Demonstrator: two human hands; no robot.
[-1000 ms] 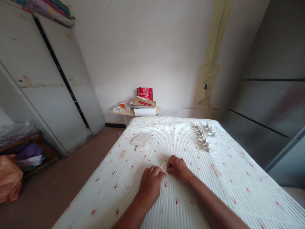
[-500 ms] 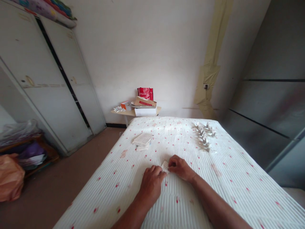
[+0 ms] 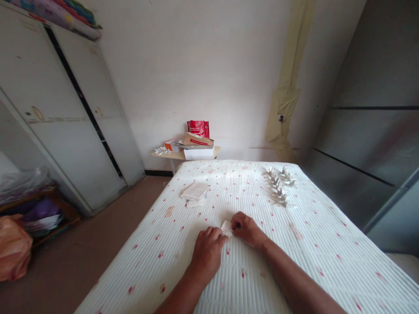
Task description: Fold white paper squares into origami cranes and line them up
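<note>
A small folded piece of printed paper (image 3: 226,227) lies on the white, red-dotted bed cover (image 3: 242,296), between my two hands. My left hand (image 3: 208,249) is closed on its left and lower edge, fingers bent and pressed down. From the right side, my right hand (image 3: 247,229) pinches the paper between thumb and curled fingers. The fingertips hide part of the paper, so its exact folds cannot be made out. Further off to the left rests a stack of printed paper sheets (image 3: 195,192). Several folded paper cranes (image 3: 278,185) stand in rows on the far right of the bed.
Beyond the bed a small table (image 3: 176,155) bears a white box (image 3: 199,153), a red bag (image 3: 198,128) and a pile of small white pieces (image 3: 163,150). Grey-white cabinets (image 3: 75,117) stand at left, a dark grey wardrobe (image 3: 369,131) at right. An orange bag (image 3: 13,248) lies at lower left.
The view has shifted very slightly. Both hands stay at the paper in nearly the same place, and a little more of the paper shows between them.
</note>
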